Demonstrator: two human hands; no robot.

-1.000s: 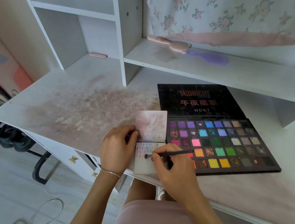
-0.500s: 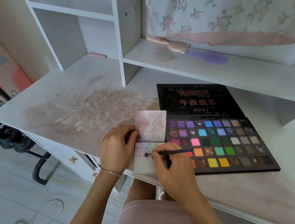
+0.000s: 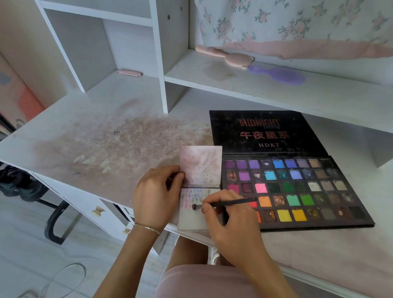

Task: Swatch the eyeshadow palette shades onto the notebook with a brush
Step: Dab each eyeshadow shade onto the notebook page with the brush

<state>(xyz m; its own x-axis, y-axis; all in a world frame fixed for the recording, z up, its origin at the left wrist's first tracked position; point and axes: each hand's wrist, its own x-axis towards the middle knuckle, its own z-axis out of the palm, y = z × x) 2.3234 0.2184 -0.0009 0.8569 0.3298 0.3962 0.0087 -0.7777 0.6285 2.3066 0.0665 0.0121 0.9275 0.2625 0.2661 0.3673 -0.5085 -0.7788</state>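
Head: brush roughly level; bristles seemingly leftward

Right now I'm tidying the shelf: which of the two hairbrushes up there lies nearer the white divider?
The pink hairbrush: its handle reaches toward the divider, while the purple hairbrush lies beyond it, further right.

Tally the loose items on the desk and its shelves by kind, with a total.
Eyeshadow palette: 1
Notebook: 1
Brush, gripped by the right hand: 1
Hairbrushes, pink hairbrush and purple hairbrush: 2
Small pink item at the back of the desk: 1
Total: 6
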